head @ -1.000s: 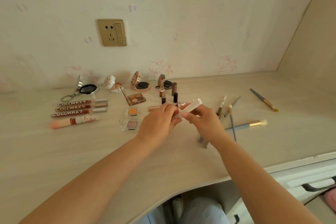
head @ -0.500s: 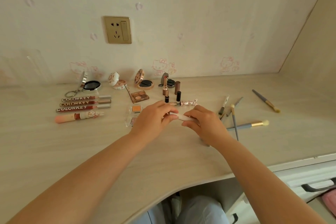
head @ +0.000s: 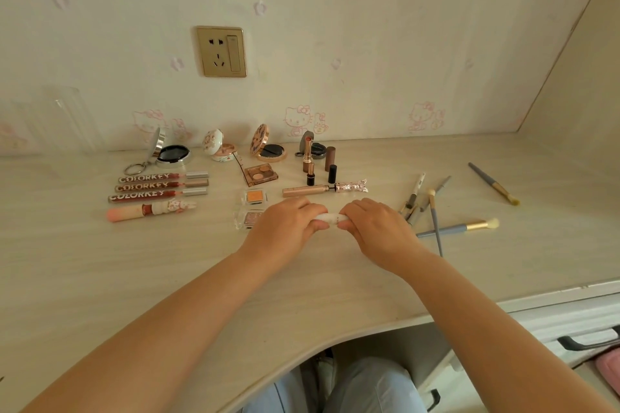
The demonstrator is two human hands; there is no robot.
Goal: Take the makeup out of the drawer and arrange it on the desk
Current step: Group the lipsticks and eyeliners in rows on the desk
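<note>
A white makeup tube (head: pixel 330 219) lies level at the desk's middle, just above or on the surface. My left hand (head: pixel 285 231) grips its left end and my right hand (head: pixel 375 228) grips its right end; only the tube's middle shows. Behind it lies a rose-gold mascara (head: pixel 325 189). To the left lie three COLORKEY lip glosses (head: pixel 157 185) and a pink tube (head: pixel 151 210). Open compacts (head: pixel 268 148), eyeshadow pans (head: pixel 256 196) and upright lipsticks (head: pixel 308 161) stand further back on the desk (head: pixel 134 278).
Several makeup brushes (head: pixel 453 228) lie scattered right of my hands, one more (head: pixel 493 183) at far right. The drawer (head: pixel 570 329) with a dark handle sits at lower right below the desk edge. A wall socket (head: pixel 221 51) is on the back wall.
Both hands have lowered the white tube from a tilted, raised position to level at the desk surface, in front of the mascara. The view has shifted slightly downward.
</note>
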